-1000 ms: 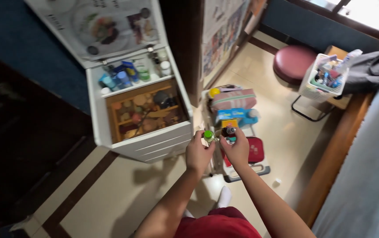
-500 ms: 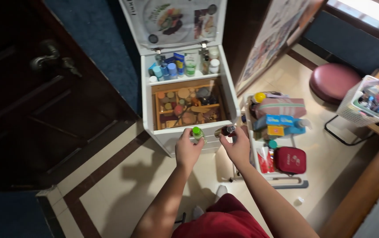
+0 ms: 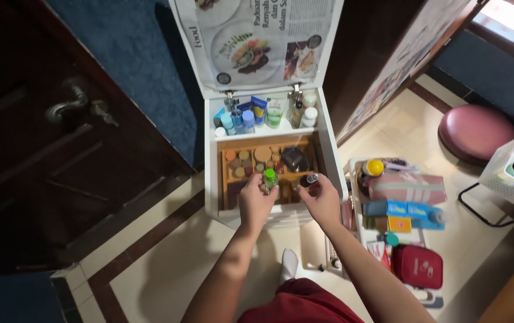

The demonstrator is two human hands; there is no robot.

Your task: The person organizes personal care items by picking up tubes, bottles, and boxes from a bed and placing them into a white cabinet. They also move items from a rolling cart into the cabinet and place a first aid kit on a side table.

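My left hand (image 3: 256, 202) grips a small bottle with a green cap (image 3: 270, 179). A small dark-capped bottle (image 3: 308, 179) sits in my right hand (image 3: 324, 200). Both hands hover over the front of an open white storage box (image 3: 213, 179). Its wooden organiser tray (image 3: 228, 173) holds several small round jars and a dark pouch (image 3: 294, 158). Tubes and bottles (image 3: 264, 113) stand in a row in the back compartment. The raised lid (image 3: 257, 42) is lined with newspaper.
A dark wooden door with a metal handle (image 3: 71, 106) stands at the left. Right of the box a white rack (image 3: 356, 179) holds a pink pouch (image 3: 406, 187), a blue box (image 3: 403, 209) and a red case (image 3: 417, 266). A round maroon stool (image 3: 475, 131) and a white basket (image 3: 511, 170) are farther right.
The view has swung so the box lies straight ahead. Both hands, still holding their bottles, have moved forward over the box's front compartment.
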